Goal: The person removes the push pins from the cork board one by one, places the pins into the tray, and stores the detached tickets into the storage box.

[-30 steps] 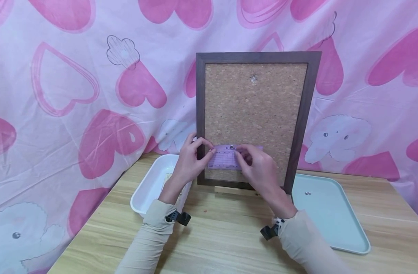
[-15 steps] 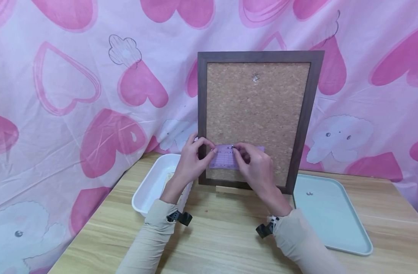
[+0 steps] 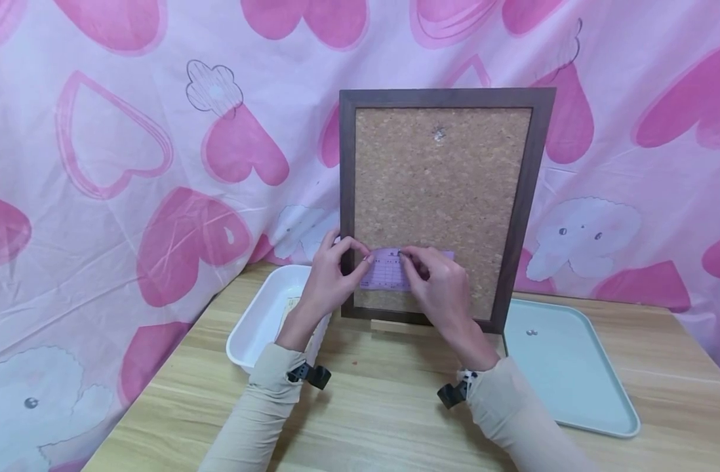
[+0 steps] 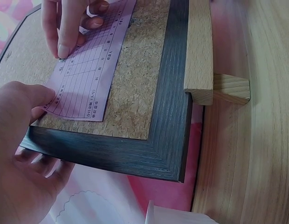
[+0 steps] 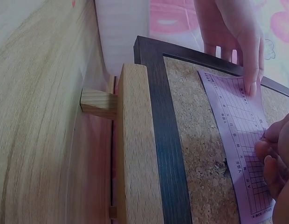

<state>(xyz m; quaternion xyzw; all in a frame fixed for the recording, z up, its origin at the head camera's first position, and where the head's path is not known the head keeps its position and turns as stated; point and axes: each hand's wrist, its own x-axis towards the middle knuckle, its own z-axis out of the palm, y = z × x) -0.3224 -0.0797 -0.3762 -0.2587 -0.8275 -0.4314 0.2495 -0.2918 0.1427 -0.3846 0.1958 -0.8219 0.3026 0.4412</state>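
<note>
A purple printed receipt slip (image 3: 386, 275) lies against the lower part of a dark-framed corkboard (image 3: 437, 190). My left hand (image 3: 332, 278) holds the slip's upper left corner with the thumb in front; in the left wrist view its other fingers reach behind the frame. At the slip's top middle, my right hand (image 3: 444, 288) pinches a small shiny thumbtack (image 3: 400, 252) between thumb and forefinger, against the paper. Those fingertips mostly hide the tack. Part of the slip's right side is behind the right hand.
A wooden stand (image 4: 200, 51) supports the board's lower edge. On the left is a white bin (image 3: 250, 328) with paper in it. A pale green tray (image 3: 572, 373) at right bears small shiny tacks (image 3: 532, 333). Another shiny cluster (image 3: 439, 134) sits high on the cork.
My right hand has shifted slightly left, and its fingertips have come onto the tack, which showed uncovered a second ago. The left hand keeps its hold on the slip.
</note>
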